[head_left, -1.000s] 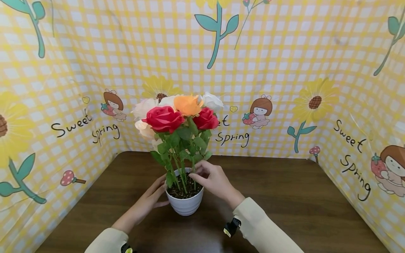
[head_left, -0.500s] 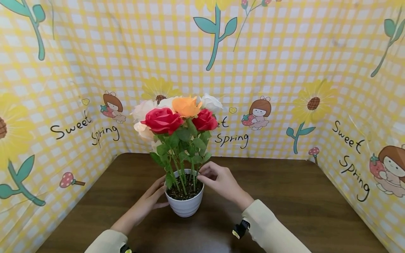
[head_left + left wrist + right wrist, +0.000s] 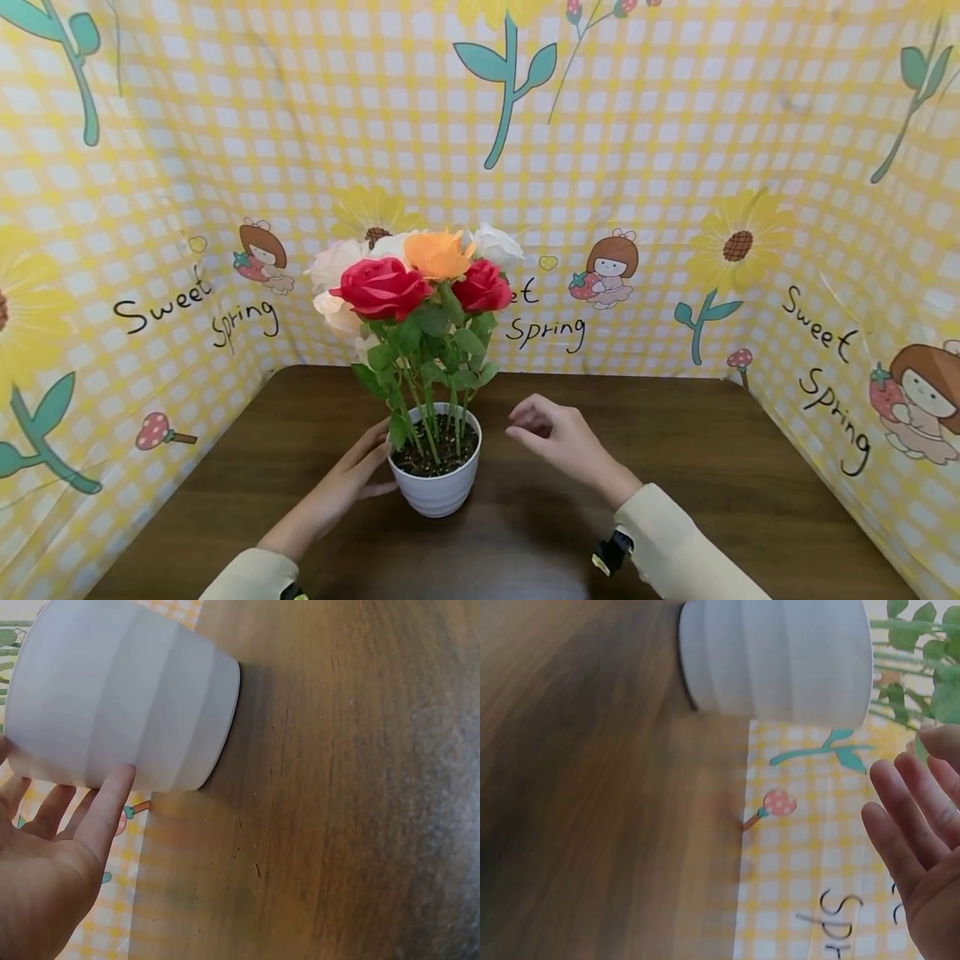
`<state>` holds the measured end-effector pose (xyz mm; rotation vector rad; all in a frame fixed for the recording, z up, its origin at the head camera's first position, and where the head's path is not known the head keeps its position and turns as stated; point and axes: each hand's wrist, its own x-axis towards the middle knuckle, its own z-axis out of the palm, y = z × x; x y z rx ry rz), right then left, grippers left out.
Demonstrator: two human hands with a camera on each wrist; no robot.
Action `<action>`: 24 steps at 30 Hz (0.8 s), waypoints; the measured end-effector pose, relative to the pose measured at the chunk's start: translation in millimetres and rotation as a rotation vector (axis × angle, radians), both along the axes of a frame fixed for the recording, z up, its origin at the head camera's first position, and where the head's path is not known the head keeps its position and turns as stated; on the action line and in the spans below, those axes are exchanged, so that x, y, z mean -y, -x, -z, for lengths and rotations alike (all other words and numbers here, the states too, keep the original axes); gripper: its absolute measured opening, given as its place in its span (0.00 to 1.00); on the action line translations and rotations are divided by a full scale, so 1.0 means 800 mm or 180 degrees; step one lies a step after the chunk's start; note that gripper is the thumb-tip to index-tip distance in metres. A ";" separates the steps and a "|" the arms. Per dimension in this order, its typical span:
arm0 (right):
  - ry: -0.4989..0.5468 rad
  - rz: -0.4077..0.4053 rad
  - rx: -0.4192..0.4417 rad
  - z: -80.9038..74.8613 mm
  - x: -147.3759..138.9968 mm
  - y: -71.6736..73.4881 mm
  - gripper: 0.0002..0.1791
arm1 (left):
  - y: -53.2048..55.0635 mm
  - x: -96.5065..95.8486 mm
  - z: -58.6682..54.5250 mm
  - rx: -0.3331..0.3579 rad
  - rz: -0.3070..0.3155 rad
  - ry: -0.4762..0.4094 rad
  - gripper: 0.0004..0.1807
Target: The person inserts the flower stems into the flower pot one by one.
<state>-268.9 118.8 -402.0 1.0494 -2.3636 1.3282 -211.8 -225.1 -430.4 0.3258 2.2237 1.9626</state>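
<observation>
A white ribbed flowerpot (image 3: pixel 435 492) stands upright on the table, filled with dark soil (image 3: pixel 423 458). Several roses rise from it: red (image 3: pixel 381 287), orange (image 3: pixel 438 254), white (image 3: pixel 497 245) and pale ones, on green leafy stems (image 3: pixel 429 408). My left hand (image 3: pixel 352 479) rests against the pot's left side with fairly straight fingers, as the left wrist view also shows; the fingertips on the far side are partly hidden. My right hand (image 3: pixel 566 437) is held to the right of the pot, apart from it, fingers loosely bent, nothing in them.
The dark brown wooden table (image 3: pixel 675 500) extends on both sides of the pot. A yellow checked cloth (image 3: pixel 637 167) with printed flowers and figures encloses it at the back and sides. Small dark specks (image 3: pixel 257 870) lie on the wood near the left hand.
My right hand has drawn away from the stems and the pot's rim, moving to the right. My left hand has kept its place on the pot.
</observation>
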 end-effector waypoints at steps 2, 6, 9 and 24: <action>-0.0021 0.0054 0.0003 0.003 -0.009 -0.001 0.08 | 0.000 0.001 0.001 -0.0010 0.0014 -0.0003 0.33; -0.0094 0.0150 -0.0012 0.009 -0.029 0.000 0.08 | 0.000 0.003 0.001 -0.0019 0.0040 -0.0012 0.33; -0.0142 0.0207 -0.0027 0.013 -0.044 0.001 0.08 | 0.001 0.003 0.001 -0.0029 0.0071 -0.0017 0.32; -0.0330 0.0692 -0.0022 0.035 -0.129 -0.001 0.07 | 0.001 0.005 -0.002 -0.0133 -0.0012 0.0093 0.31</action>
